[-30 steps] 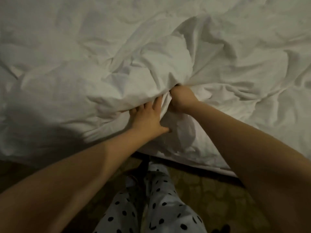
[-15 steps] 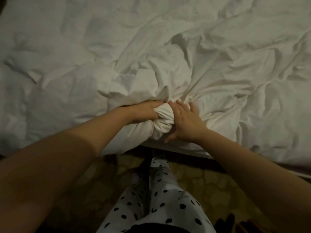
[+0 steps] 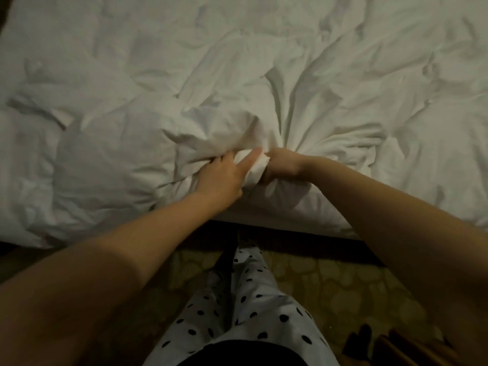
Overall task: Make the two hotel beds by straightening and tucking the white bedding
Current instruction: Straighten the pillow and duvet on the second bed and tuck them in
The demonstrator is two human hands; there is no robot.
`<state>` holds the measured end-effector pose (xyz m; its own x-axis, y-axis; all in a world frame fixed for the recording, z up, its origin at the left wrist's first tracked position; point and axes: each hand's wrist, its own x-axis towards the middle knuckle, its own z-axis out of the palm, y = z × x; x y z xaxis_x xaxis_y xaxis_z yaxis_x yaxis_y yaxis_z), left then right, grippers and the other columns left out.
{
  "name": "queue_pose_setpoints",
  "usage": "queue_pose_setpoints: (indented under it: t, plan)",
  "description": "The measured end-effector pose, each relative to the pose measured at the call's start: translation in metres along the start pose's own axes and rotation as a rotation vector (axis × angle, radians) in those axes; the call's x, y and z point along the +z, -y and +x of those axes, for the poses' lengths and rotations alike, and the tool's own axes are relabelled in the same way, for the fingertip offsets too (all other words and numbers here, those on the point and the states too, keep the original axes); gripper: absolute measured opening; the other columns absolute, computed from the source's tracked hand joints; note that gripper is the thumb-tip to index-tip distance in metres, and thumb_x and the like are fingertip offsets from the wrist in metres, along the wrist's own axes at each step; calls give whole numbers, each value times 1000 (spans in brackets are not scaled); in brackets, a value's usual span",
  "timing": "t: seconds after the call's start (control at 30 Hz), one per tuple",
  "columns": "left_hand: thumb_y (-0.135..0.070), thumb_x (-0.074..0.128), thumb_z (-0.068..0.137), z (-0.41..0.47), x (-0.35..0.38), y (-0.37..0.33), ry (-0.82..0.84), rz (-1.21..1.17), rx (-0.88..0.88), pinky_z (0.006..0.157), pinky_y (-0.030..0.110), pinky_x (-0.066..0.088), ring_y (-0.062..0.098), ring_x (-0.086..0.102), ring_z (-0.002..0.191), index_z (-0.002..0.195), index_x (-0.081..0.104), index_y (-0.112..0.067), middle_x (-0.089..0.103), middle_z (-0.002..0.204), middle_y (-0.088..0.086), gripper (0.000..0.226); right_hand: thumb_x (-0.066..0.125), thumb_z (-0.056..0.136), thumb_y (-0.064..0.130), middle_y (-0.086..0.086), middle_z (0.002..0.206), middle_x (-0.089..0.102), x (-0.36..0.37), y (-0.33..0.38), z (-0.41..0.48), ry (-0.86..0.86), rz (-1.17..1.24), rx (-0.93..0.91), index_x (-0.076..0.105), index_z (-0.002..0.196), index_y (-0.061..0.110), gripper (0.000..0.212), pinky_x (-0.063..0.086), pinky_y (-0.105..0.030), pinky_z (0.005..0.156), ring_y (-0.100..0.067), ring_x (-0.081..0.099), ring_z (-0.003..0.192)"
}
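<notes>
The white bedding (image 3: 343, 88) lies all over the bed (image 3: 290, 224). It is full of creases and bumps. It hangs down over the near edge of the bed on the left side.

Both hands are at the near edge of the bed, close together. Between them a bit of the bedding is squeezed into a tight lump (image 3: 254, 169).

The left hand (image 3: 221, 178) holds the lump from the left. One finger lies straight across the top of it. The other fingers dig down into the cloth.

The right hand (image 3: 282, 166) is curled into a fist and grips the cloth tight. Many folds run out from this fist across the bedding, like rays. The two hands almost touch at the top of the lump.

Both arms are bare and reach forward from the bottom corners.

Below the bed is a dark floor (image 3: 330, 281) with a faint pattern. The person wears white trousers (image 3: 253, 307) with black dots. Some brown things (image 3: 412, 350) sit in the bottom right corner, too dark to tell.
</notes>
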<state>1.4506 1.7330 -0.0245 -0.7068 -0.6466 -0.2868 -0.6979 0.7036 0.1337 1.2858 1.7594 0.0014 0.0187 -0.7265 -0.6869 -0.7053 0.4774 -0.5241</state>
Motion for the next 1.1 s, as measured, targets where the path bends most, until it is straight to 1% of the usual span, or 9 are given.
queue_pose_setpoints:
  t: [0.1,0.23,0.4,0.5,0.7,0.8,0.97,1.03,1.1]
  plan:
    - [-28,67,79,-8,-5,11,360,-271,193,85,33,45,23,55,107,147,23,-30,54,124,1,81,70,71,-8,-6,89,63,37,-12,-22,152,168,78,65,105,-4,35,47,-12,58,-18,57,79]
    - [-19,70,75,-41,4,13,661,-336,238,92,31,43,20,52,107,141,32,-26,54,128,3,77,76,68,0,-14,111,67,85,-24,-36,291,205,115,65,113,0,47,53,-36,89,-33,63,103]
    - [-39,73,68,-38,7,20,473,-324,237,90,33,46,19,54,106,144,23,-26,52,129,3,92,79,75,34,7,120,52,57,-19,-35,230,-15,2,53,132,20,64,39,-24,93,-15,50,112]
    - [-50,74,69,-43,2,22,403,-222,271,94,35,45,25,52,115,144,22,-25,49,134,4,95,68,84,44,6,129,54,21,-20,-39,95,-44,3,56,129,22,52,36,-27,102,-16,48,122]
    - [-38,53,94,-37,-48,39,27,-362,87,91,32,43,22,54,112,131,52,-22,58,126,4,41,73,82,37,-6,138,47,-21,0,-5,-424,-214,-169,42,139,17,68,39,-31,97,-23,47,123]
    - [-36,53,94,-17,-60,73,-93,-319,-95,98,38,39,28,48,119,134,48,-15,52,131,11,46,73,78,45,-5,150,35,-29,27,40,-330,-372,-265,30,147,20,85,33,-39,108,-25,35,135]
    - [-65,47,86,9,-38,132,239,-9,-320,111,45,22,29,23,140,151,9,-27,19,155,8,84,70,69,66,-4,157,23,-19,48,123,7,-681,-229,9,152,25,111,13,-46,118,-24,20,144]
    - [-77,48,76,17,-20,146,365,-17,-390,111,50,21,30,21,141,149,-7,-35,16,156,8,101,69,71,63,-5,136,51,-13,40,141,181,-806,-165,29,147,25,94,30,-40,111,-24,44,129]
    - [-78,52,72,21,-8,149,474,-42,-440,108,52,27,32,34,134,149,-9,-36,32,150,8,106,66,82,48,1,100,61,-17,30,139,379,-918,-195,59,122,20,50,45,-30,89,-20,59,101]
